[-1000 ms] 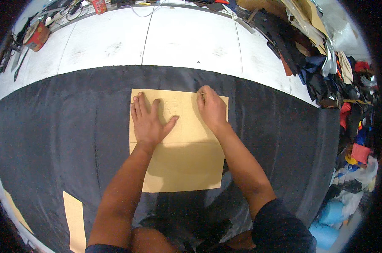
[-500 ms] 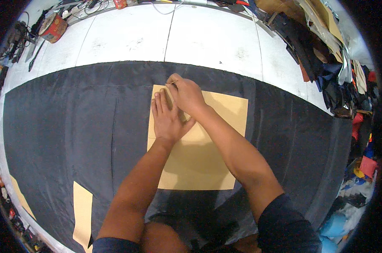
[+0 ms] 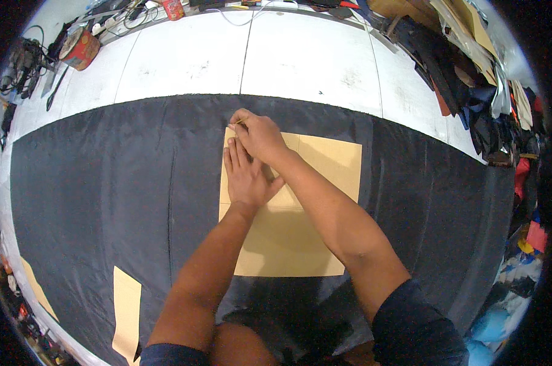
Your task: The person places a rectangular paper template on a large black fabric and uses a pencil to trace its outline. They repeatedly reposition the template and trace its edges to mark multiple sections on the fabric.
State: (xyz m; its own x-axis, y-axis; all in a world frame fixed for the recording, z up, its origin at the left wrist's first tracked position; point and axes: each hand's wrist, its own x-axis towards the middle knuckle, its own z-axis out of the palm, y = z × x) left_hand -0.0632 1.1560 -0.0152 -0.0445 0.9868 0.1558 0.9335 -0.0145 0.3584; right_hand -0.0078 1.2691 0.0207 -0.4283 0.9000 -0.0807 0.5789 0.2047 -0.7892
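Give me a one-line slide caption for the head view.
Left hand flat on tan card template over dark fabric; right hand pinches a thin tool at its far-left corner.

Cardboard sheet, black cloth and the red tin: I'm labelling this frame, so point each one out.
cardboard sheet (image 3: 324,165), head view, bare upper right part.
black cloth (image 3: 105,195), head view, open stretch left of the hands.
red tin (image 3: 79,47), head view, its side wall.

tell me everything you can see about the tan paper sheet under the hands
The tan paper sheet looks like kraft paper or thin card, roughly rectangular, lying flat on the dark fabric. The left hand presses flat on its left part. The right hand pinches a thin tool, too small to identify, at its top left corner.
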